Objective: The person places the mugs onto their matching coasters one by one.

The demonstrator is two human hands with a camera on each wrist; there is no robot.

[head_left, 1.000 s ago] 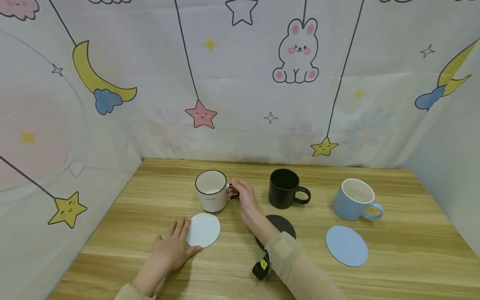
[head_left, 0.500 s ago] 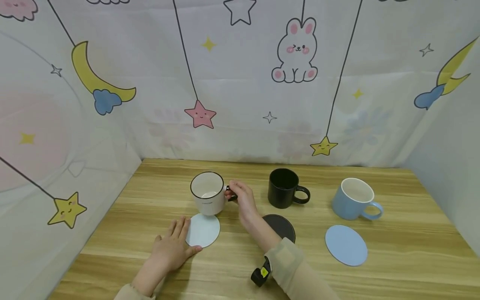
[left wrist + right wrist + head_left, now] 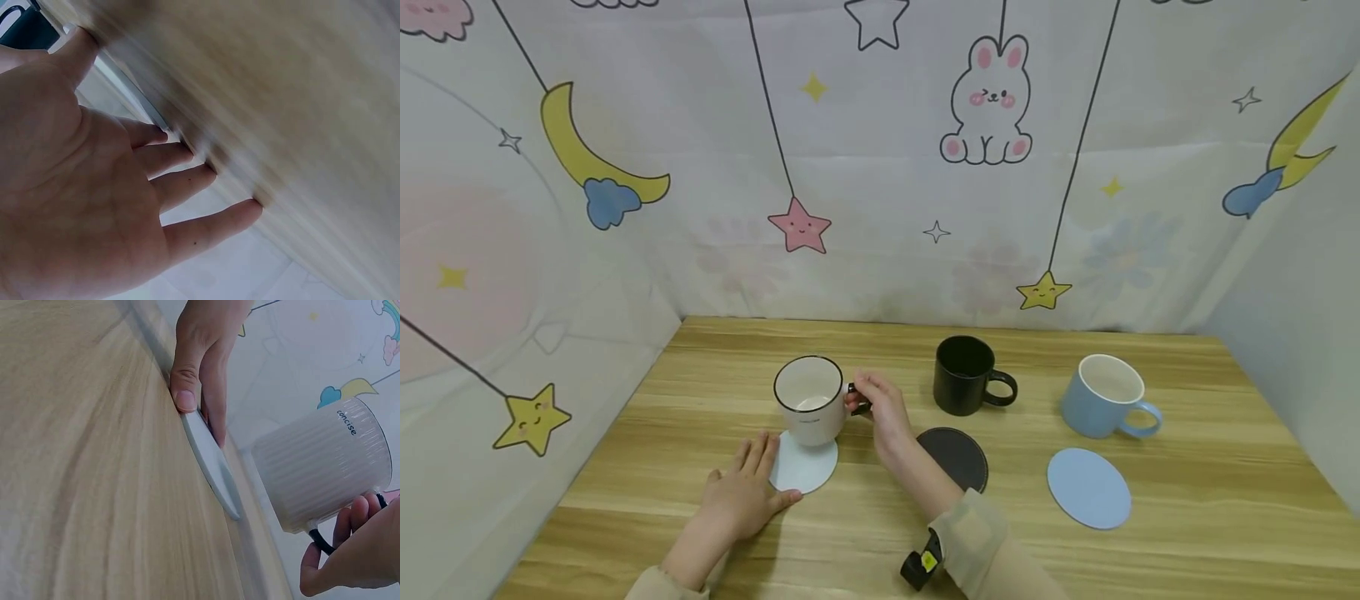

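Mug [image 3: 811,408] in right hand [image 3: 882,410] hangs above coaster's [image 3: 805,473] far edge.

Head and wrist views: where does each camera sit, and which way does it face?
Head: worn there, facing forward, down at the table; left hand, right hand, sleeves show.
Left wrist: on that wrist, facing the palm and table.
Right wrist: on that wrist, facing the white mug; both hands show.
Head and right wrist share mug and white coaster.
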